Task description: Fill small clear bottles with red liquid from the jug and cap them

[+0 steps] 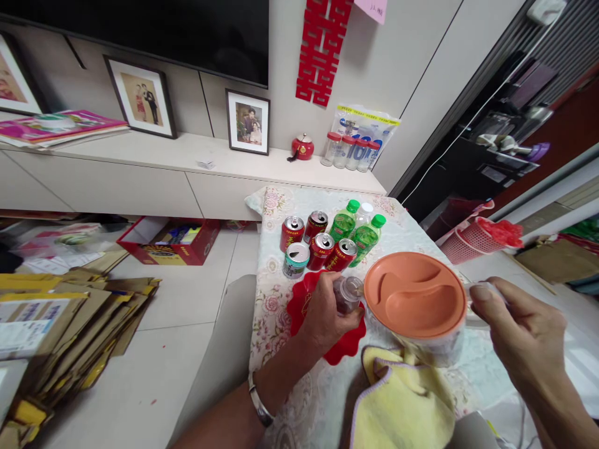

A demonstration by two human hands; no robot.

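My left hand (pixel 324 315) is wrapped round a small clear open-topped jar (pixel 349 292), held over a red scalloped mat (pixel 344 349). My right hand (pixel 517 318) grips the handle of a clear pitcher (pixel 437 354) with an orange lid (pixel 421 299). The pitcher's spout side is close to the jar's mouth; I cannot tell whether liquid passes between them. In front of the pitcher lies a yellow cloth (pixel 405 405) with a purple edge. Beyond the jar stand several red drink cans (pixel 322 249) and an opened green-and-white can (pixel 296 260).
Bottles with green labels (pixel 365 240) stand behind the cans on the flowered tablecloth (pixel 271 305). Lidded glass jars (pixel 349 153) and picture frames (pixel 248 121) line the low cabinet (pixel 206 146). Flattened cardboard (pixel 93 318) covers floor at left; a pink basket (pixel 472 240) is at right.
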